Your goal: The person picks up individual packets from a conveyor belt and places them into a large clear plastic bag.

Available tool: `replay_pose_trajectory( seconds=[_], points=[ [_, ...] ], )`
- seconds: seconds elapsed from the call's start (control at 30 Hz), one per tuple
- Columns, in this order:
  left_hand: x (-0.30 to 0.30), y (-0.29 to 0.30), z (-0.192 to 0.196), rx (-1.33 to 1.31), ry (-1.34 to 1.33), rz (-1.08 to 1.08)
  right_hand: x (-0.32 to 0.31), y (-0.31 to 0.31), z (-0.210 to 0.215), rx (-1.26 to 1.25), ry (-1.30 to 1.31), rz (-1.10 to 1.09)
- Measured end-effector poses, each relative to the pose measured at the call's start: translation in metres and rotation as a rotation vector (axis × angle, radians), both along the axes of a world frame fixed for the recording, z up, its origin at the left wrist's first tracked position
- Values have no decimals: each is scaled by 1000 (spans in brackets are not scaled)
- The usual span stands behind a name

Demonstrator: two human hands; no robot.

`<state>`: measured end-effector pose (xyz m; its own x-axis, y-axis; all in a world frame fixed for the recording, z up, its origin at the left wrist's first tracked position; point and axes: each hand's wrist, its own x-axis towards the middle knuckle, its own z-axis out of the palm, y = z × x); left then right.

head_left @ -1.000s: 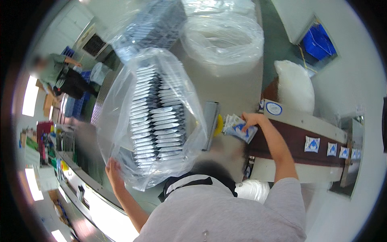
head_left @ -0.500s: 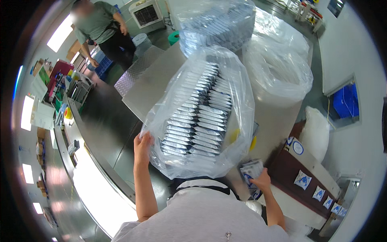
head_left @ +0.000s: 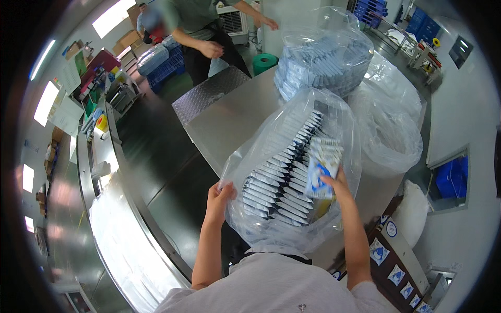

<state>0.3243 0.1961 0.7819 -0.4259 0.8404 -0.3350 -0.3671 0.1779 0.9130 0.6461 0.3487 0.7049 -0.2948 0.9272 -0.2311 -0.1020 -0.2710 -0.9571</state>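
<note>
A large clear plastic bag point(head_left: 271, 151) stands on the steel table, packed with rows of flat silver-white packets point(head_left: 284, 177). My left hand point(head_left: 219, 197) grips the bag's rim at its left side and holds it apart. My right hand point(head_left: 336, 183) reaches inside the bag's mouth, holding a small stack of white-and-blue packets point(head_left: 322, 166) above the rows.
A second full bag of packets point(head_left: 323, 62) and an empty clear bag point(head_left: 389, 130) stand further back on the steel table point(head_left: 224, 120). A conveyor point(head_left: 151, 172) curves at left. More packets point(head_left: 389, 261) lie on a dark belt at lower right. Another person point(head_left: 203, 31) stands behind the table.
My right hand has come up from the belt at lower right with packets and entered the bag's mouth. The view has swung, with the bag now lower and nearer to me.
</note>
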Motion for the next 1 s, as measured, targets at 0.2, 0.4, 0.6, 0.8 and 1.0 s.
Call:
replay_pose_trajectory(
  seconds=[0.2,0.4,0.6,0.8,1.0],
  points=[
    [-5,-9,-6,-19,24,0,-10,86,0,643,-1384,169],
    [3,0,-2,14,26,-45,-27,67,-83,631,-1419,438],
    [-2,-5,-8,25,43,-34,-29,49,-64,487,-1476,255],
    [-6,-9,-17,83,4,-56,39,1,-33,565,-1253,-268],
    [-19,-13,-32,80,20,-89,91,-114,17,705,-927,-651]
  ],
)
